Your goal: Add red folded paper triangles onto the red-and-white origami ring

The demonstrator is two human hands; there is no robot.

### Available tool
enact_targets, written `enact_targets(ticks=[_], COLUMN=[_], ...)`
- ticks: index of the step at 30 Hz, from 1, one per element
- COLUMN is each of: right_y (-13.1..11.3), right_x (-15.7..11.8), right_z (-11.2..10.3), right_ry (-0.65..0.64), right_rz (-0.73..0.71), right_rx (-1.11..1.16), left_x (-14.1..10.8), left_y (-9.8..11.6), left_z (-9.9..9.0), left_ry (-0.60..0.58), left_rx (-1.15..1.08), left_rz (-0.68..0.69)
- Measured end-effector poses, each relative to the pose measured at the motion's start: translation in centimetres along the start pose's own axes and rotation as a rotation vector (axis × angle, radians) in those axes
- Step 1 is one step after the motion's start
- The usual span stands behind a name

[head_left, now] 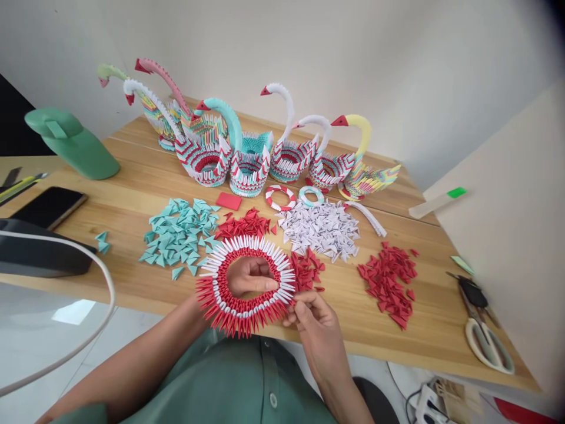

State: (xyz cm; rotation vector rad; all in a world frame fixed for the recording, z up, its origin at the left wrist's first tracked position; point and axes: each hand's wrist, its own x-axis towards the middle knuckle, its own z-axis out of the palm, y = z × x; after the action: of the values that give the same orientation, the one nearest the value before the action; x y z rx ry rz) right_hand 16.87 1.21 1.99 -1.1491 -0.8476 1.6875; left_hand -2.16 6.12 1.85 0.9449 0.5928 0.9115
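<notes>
A ring of folded paper pieces [247,314], red and white with spiky outer points, is held above the table's front edge. My left hand [249,277] reaches behind it and grips its right side, the thumb inside the opening. My right hand [314,315] is at the ring's right outer edge, fingertips pinched together against it; any small piece between them is hard to make out. The outermost row is red along the left and bottom and white along the top and right. Just behind the ring lie loose red paper triangles [306,268].
Piles of teal [179,232], white [322,227] and red triangles [388,282] lie on the wooden table. Several paper swans [249,159] stand behind. A green bottle [73,144], phone [48,207] and cable [108,282] are left; scissors [485,341] and a glue stick [435,203] are right.
</notes>
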Motion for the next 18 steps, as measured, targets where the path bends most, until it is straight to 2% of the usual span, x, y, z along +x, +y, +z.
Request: enact_targets(ticks=[4, 14, 18], right_y=[0.4, 0.0, -0.3], right_x=[0.0, 0.2, 0.5], right_z=[-0.3, -0.3, -0.5], right_ry=[0.018, 0.02, -0.026], right_rz=[-0.037, -0.068, -0.086], right_rx=[-0.067, -0.045, -0.075], left_x=[0.2, 0.0, -0.1], left_y=[0.0, 0.7, 0.6], left_z=[0.2, 0.8, 1.2], left_ry=[-0.042, -0.055, 0.033], left_rx=[-0.076, -0.089, -0.077], left_rz=[0.041, 0.008, 0.028])
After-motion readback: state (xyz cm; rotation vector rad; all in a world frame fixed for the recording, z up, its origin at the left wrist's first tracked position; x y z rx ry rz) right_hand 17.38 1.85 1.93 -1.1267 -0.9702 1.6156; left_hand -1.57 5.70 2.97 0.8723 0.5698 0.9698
